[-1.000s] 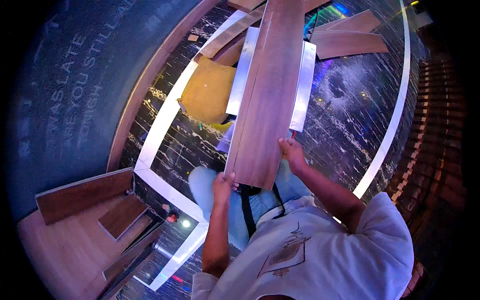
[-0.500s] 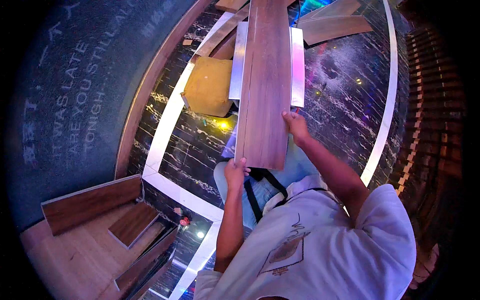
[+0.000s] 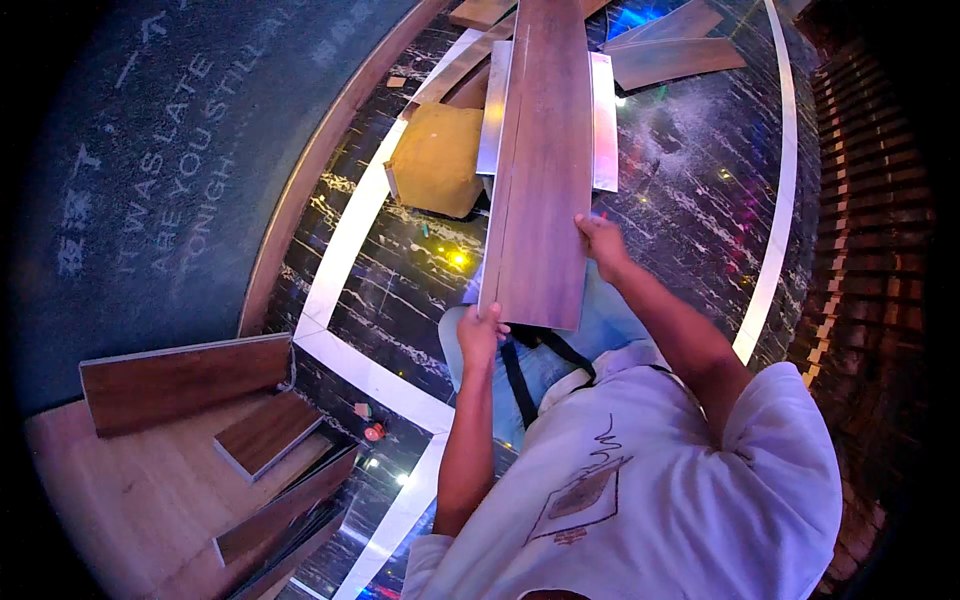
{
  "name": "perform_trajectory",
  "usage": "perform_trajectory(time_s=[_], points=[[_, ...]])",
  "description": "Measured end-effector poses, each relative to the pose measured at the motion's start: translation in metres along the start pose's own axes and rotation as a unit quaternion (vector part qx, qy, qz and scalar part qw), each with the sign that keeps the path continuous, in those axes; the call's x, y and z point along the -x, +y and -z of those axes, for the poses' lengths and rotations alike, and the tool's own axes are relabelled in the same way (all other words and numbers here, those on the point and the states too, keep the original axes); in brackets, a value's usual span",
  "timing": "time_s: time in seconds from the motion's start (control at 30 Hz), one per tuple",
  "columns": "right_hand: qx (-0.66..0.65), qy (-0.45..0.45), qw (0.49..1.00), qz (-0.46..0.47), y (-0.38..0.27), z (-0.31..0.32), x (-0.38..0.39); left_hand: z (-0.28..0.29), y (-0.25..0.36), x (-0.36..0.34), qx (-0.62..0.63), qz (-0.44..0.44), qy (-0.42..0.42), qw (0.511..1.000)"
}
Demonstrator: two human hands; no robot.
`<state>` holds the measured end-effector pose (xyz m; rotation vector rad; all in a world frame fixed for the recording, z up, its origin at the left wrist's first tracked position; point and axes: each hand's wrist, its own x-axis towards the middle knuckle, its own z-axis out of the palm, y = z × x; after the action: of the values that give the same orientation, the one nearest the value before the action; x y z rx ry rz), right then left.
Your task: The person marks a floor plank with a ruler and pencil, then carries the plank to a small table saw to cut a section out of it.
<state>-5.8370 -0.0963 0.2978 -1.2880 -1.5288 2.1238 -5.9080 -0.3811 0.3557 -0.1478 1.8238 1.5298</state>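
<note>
A long brown wood-look floor plank (image 3: 545, 170) stretches away from my lap, over a low silver-sided support (image 3: 604, 125) that shows on both sides of it. A thin dark line runs lengthwise near its left edge. At the plank's near left corner, my left hand (image 3: 482, 333) is closed on it with the thumb on top. My right hand (image 3: 602, 243) grips the right edge a little farther up, its thumb also on the upper face. The fingers underneath are mostly hidden. The plank's far end runs out of the picture.
A mustard-yellow stool (image 3: 437, 160) stands left of the support. More planks (image 3: 680, 62) lie at the far right, near pale dust on the black marbled floor (image 3: 690, 150). Cut boards (image 3: 185, 385) sit at lower left by a dark lettered wall (image 3: 150, 130). A slatted wooden structure (image 3: 870, 220) is at right.
The whole view has shifted a little, so most things appear farther right. Both hands keep their hold on the plank, which stays over the support.
</note>
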Motion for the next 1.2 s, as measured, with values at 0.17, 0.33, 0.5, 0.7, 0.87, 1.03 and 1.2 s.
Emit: perform_trajectory(time_s=[0.17,0.33,0.5,0.7,0.87,1.03,1.2], points=[[-0.022,-0.020,0.999,-0.023,-0.006,-0.009,0.019,0.007,-0.009,0.009,0.020,0.008,0.015,1.000],[-0.037,-0.046,0.998,-0.038,-0.022,-0.007,0.023,0.011,-0.020,0.014,0.020,0.003,0.020,1.000],[0.017,-0.033,0.999,-0.016,-0.010,0.018,-0.022,0.009,-0.030,0.021,-0.007,0.019,0.020,1.000],[-0.021,-0.036,0.998,-0.045,-0.035,-0.004,0.009,0.016,-0.028,0.038,-0.009,0.015,0.025,1.000],[-0.052,-0.043,0.997,-0.040,-0.034,-0.003,0.012,0.017,-0.030,0.047,-0.021,0.017,0.025,0.999],[-0.028,-0.053,0.997,-0.050,-0.036,-0.002,0.001,0.022,-0.036,0.056,-0.010,0.017,0.035,0.999],[0.003,-0.063,0.998,-0.031,-0.007,0.017,-0.030,0.025,-0.050,0.058,-0.013,0.021,0.030,0.999]])
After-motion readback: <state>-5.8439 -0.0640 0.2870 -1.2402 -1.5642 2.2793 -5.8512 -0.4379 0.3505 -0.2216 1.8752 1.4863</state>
